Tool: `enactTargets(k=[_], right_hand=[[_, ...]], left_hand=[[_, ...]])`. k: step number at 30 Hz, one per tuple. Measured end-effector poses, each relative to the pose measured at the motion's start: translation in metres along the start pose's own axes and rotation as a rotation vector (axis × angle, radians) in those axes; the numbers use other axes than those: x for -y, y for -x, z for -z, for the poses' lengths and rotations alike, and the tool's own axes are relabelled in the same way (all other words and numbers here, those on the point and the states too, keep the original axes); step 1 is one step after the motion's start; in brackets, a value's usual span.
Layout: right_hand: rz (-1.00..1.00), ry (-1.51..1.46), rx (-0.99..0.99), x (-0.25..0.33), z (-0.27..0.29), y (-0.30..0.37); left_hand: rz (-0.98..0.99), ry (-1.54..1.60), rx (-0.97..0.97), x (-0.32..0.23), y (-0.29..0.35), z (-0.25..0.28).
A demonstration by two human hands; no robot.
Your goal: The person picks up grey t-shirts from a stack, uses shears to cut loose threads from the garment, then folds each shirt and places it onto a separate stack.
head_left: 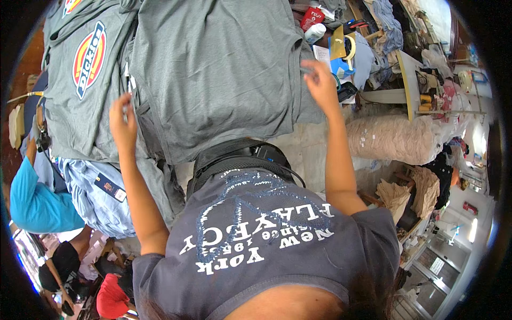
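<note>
A plain grey T-shirt (pixel 213 80) lies spread out in front of me, its lower edge toward my body. Over its left edge is my left hand (pixel 124 120), with bent fingers a little apart and nothing seen in them. My right hand (pixel 321 88) hovers by the shirt's right edge, thumb and fingers apart, also without anything visible in it. Left of the plain shirt lies another grey T-shirt (pixel 64 112) with a red, yellow and blue printed emblem (pixel 89 60). Small white strips (pixel 129 80) show between the two, just beyond my left fingertips.
Right of the shirts are a white bottle (pixel 315 33), a red container (pixel 312 18) and a tape roll (pixel 349 47). A large wrapped bundle (pixel 392 140) stands farther right. Light blue garments (pixel 98 194) lie at left, beside a person in a turquoise shirt (pixel 40 200).
</note>
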State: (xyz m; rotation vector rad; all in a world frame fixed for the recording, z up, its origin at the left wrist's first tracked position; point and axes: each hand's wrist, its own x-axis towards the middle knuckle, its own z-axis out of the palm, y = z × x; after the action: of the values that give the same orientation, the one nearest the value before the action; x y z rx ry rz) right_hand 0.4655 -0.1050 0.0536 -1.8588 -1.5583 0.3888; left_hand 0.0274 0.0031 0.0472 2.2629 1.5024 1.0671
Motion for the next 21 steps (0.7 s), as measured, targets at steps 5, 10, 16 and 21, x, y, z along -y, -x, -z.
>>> enactTargets(k=[5, 10, 16, 21], right_hand=[[0.314, 0.18, -0.249, -0.039, -0.033, -0.088], [-0.055, -0.394, -0.406, -0.104, -0.019, -0.113], [-0.416, -0.948, -0.461, -0.078, -0.033, -0.088], [-0.415, -1.031, -0.384, -0.075, -0.025, -0.093]], left_hand=[[-0.03, -0.084, 0.062, 0.024, -0.067, -0.045], [0.274, 0.118, -0.141, 0.019, -0.089, -0.059], [0.288, 0.426, -0.022, 0.046, -0.077, -0.061], [0.305, -0.073, -0.041, 0.035, -0.085, -0.056]])
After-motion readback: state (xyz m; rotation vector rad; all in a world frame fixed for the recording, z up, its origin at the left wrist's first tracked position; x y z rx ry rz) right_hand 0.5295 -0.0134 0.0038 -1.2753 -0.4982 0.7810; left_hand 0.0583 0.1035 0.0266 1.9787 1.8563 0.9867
